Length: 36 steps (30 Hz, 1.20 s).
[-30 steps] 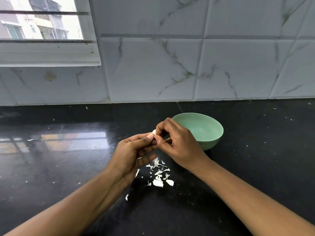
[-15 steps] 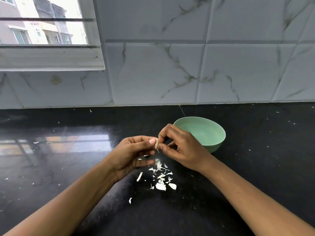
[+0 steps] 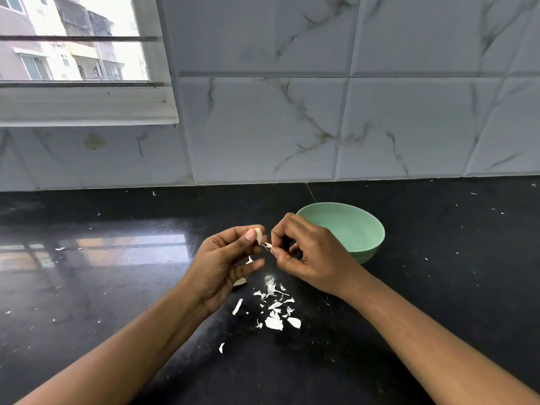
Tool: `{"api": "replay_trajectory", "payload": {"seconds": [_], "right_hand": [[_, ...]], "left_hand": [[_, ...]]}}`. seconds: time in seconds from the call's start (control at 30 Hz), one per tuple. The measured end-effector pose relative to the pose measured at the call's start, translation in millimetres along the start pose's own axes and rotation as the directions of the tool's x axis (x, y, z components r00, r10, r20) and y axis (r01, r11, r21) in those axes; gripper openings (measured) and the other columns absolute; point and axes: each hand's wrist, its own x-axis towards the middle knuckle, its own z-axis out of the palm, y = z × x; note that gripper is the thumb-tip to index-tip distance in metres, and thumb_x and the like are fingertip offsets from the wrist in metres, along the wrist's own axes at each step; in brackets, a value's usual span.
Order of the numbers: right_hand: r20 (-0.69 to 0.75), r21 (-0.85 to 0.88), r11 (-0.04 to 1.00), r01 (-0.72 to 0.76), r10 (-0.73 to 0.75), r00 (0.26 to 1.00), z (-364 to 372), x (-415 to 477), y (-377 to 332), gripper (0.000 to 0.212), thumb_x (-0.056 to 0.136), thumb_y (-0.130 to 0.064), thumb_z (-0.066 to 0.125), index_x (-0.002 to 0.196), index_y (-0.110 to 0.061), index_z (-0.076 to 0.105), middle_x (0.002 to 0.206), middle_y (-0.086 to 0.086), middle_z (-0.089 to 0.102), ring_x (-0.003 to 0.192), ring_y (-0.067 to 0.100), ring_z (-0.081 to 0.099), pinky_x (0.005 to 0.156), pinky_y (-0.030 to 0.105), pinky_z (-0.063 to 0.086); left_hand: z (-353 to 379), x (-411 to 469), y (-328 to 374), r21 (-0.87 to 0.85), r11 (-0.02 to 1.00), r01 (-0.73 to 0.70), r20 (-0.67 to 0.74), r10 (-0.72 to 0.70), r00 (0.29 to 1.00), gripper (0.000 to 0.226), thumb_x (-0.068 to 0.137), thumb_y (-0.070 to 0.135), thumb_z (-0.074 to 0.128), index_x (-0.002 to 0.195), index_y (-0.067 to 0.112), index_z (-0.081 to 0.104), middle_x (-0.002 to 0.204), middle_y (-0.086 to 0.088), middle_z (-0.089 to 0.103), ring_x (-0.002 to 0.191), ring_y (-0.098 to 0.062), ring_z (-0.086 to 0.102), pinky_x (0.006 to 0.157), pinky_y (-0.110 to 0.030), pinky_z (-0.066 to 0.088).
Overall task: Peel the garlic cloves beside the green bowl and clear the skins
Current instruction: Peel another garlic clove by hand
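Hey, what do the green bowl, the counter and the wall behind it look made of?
Green bowl: probably plastic or melamine, matte, evenly coloured.
Counter: polished black stone, likely granite; it mirrors the window.
Wall: marble-look ceramic tiles, seemingly; grey veins, visible joints.

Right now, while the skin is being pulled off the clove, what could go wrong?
The left hand pinches the garlic clove only at its fingertips; a hard pull by the right hand on the skin strip might make it slip. Skin scraps lie loose on the black countertop, some far away, so clearing may miss them.
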Motion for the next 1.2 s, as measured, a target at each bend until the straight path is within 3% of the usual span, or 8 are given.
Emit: {"api": "replay_trajectory", "payload": {"seconds": [0.13,0.23,0.33,0.6,0.77,0.97,1.07,1.2], "right_hand": [[0.02,0.026,0.999,-0.023,0.022,1.0,-2,1,-3,0.006,0.081,-0.017,0.06,0.082,-0.015,0.055,0.082,-0.012,0.05,0.067,0.012,0.054,0.058,0.029,0.05],[0.109,-0.002,0.994,-0.105,0.105,0.989,-7,3,-1,0.014,0.078,-0.008,0.068,0.077,-0.016,0.057,0.083,-0.007,0.057,0.071,0.01,0.057,0.062,0.024,0.05],[0.192,-0.043,0.982,-0.185,0.19,0.963,-10,4,-1,0.017,0.077,-0.007,0.07,0.073,-0.016,0.056,0.079,-0.004,0.064,0.07,0.009,0.059,0.067,0.029,0.05],[0.368,-0.023,0.928,-0.372,0.353,0.86,-14,1,-2,0.02,0.086,-0.006,0.06,0.09,-0.026,0.061,0.082,-0.003,0.071,0.076,0.006,0.067,0.066,0.021,0.053],[0.337,0.063,0.878,-0.474,0.428,0.838,-14,2,-6,0.012,0.08,-0.005,0.072,0.081,-0.014,0.063,0.074,0.005,0.069,0.065,0.016,0.069,0.061,0.029,0.058],[0.356,0.039,0.859,-0.51,0.465,0.81,-14,3,-9,0.024,0.087,0.002,0.051,0.086,-0.013,0.069,0.08,0.002,0.071,0.076,0.01,0.07,0.063,0.031,0.059],[0.352,0.128,0.806,-0.579,0.509,0.786,-16,4,-12,0.027,0.09,0.0,0.046,0.088,-0.016,0.067,0.085,0.003,0.071,0.077,0.01,0.071,0.06,0.026,0.059],[0.302,0.308,0.712,-0.631,0.556,0.774,-13,5,-14,0.008,0.09,-0.007,0.06,0.09,-0.007,0.068,0.085,0.011,0.072,0.076,0.017,0.072,0.058,0.023,0.057]], "left_hand": [[-6,3,5,-0.053,0.999,-0.015,-0.074,0.011,0.997,0.018,0.072,0.016,0.061,0.086,0.009,0.07,0.075,0.0,0.07,0.063,-0.005,0.064,0.054,-0.02,0.056],[-9,4,3,0.082,0.995,0.048,-0.063,-0.043,0.997,0.02,0.075,0.017,0.062,0.091,0.009,0.07,0.074,0.0,0.069,0.065,-0.005,0.064,0.058,-0.021,0.057],[-12,6,2,0.212,0.969,0.13,-0.048,-0.122,0.991,0.015,0.087,0.009,0.058,0.097,0.009,0.069,0.073,0.0,0.071,0.064,-0.006,0.066,0.059,-0.02,0.055],[-13,6,5,0.308,0.932,0.193,-0.05,-0.187,0.981,0.011,0.085,0.007,0.062,0.092,0.009,0.07,0.078,-0.005,0.074,0.072,-0.01,0.071,0.056,-0.017,0.054],[-11,4,6,0.306,0.931,0.198,-0.034,-0.197,0.98,0.017,0.075,0.011,0.067,0.092,0.009,0.071,0.082,-0.005,0.074,0.075,-0.009,0.072,0.054,-0.015,0.053],[-11,3,6,0.305,0.938,0.166,-0.019,-0.168,0.986,0.025,0.065,0.015,0.069,0.089,0.01,0.071,0.079,-0.004,0.074,0.074,-0.008,0.071,0.054,-0.015,0.053],[-11,3,6,0.308,0.941,0.139,-0.003,-0.145,0.989,0.024,0.065,0.014,0.07,0.088,0.011,0.072,0.08,-0.007,0.074,0.074,-0.009,0.071,0.055,-0.015,0.053],[-8,1,5,0.401,0.916,0.016,0.015,-0.024,1.0,0.018,0.07,0.008,0.07,0.088,0.01,0.071,0.073,-0.004,0.074,0.066,-0.006,0.068,0.055,-0.016,0.053]]}}
